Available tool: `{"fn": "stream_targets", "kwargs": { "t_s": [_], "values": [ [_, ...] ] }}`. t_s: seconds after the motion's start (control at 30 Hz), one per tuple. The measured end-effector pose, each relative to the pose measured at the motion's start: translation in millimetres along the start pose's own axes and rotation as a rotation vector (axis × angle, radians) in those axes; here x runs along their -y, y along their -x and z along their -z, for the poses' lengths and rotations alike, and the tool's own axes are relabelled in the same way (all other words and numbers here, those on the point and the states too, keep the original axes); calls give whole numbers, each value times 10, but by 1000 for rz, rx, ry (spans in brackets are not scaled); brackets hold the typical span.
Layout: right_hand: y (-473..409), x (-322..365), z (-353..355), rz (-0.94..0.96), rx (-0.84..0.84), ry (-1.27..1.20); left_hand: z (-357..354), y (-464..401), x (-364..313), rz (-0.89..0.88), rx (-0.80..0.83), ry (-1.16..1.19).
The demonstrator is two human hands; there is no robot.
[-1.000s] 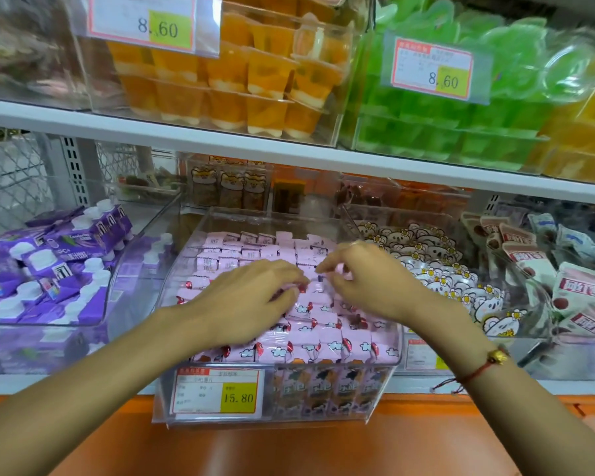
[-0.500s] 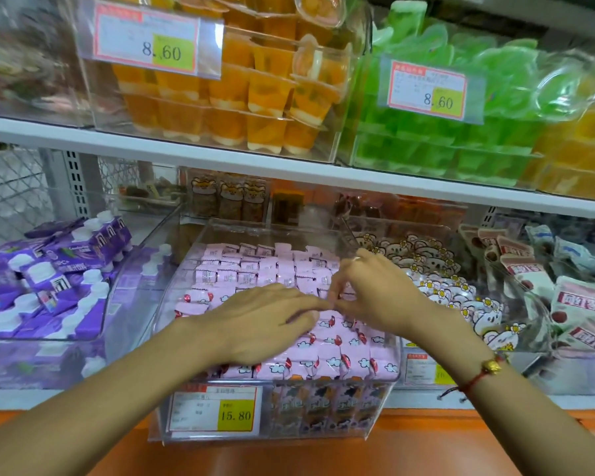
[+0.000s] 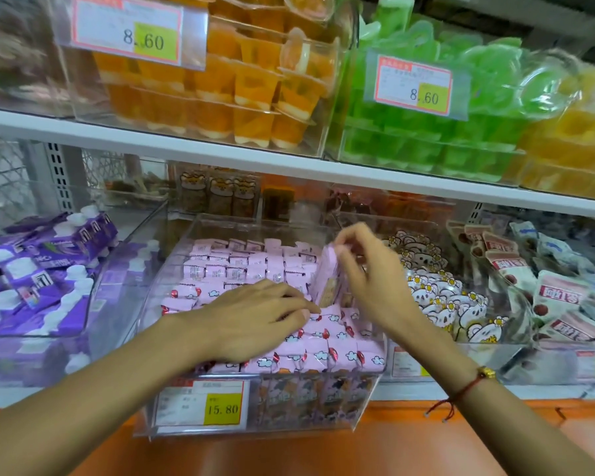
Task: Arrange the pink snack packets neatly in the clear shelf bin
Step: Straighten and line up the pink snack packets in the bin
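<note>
A clear shelf bin [image 3: 145,317] on the lower shelf holds several rows of pink snack packets [image 3: 241,266], with a 15.80 price tag on its front. My left hand [image 3: 251,317] lies flat on the packets in the middle of the bin, fingers straight and pointing right. My right hand [image 3: 368,276] is raised over the right side of the bin. It pinches one pink packet [image 3: 327,280] by its top edge, so the packet hangs upright above the rows.
A bin of purple pouches [image 3: 42,269] stands to the left, and a bin of white cartoon packets [image 3: 440,297] to the right. The shelf above [image 3: 220,159] carries orange jelly cups [image 3: 220,87] and green jelly cups [image 3: 426,132]. Orange ledge [image 3: 289,455] runs below.
My right hand has lifted a pink packet up out of the rows and holds it upright. My left hand has stayed pressed on the packets, sliding slightly right.
</note>
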State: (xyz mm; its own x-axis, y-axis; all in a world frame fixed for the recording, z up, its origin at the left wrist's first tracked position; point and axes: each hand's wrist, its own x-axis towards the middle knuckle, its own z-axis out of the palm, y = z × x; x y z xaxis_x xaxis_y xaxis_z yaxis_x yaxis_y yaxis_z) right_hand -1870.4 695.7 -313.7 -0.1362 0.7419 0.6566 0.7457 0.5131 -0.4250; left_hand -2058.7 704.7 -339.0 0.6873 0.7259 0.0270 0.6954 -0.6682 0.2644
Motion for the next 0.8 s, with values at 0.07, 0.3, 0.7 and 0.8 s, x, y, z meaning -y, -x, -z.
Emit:
{"fn": "stream_targets", "kwargs": {
  "t_s": [0.07,0.3,0.7,0.8],
  "values": [
    [-22,53,59,-19,-170,-91,-1,-13,6,0,-20,13],
    [25,116,214,-275,-427,-472,-15,-38,41,59,-295,538],
    [12,104,254,-591,-205,-513,372,0,-107,252,-528,1174],
    [46,140,256,-387,-210,-360,365,-22,-124,404,-459,1265]
  ]
}}
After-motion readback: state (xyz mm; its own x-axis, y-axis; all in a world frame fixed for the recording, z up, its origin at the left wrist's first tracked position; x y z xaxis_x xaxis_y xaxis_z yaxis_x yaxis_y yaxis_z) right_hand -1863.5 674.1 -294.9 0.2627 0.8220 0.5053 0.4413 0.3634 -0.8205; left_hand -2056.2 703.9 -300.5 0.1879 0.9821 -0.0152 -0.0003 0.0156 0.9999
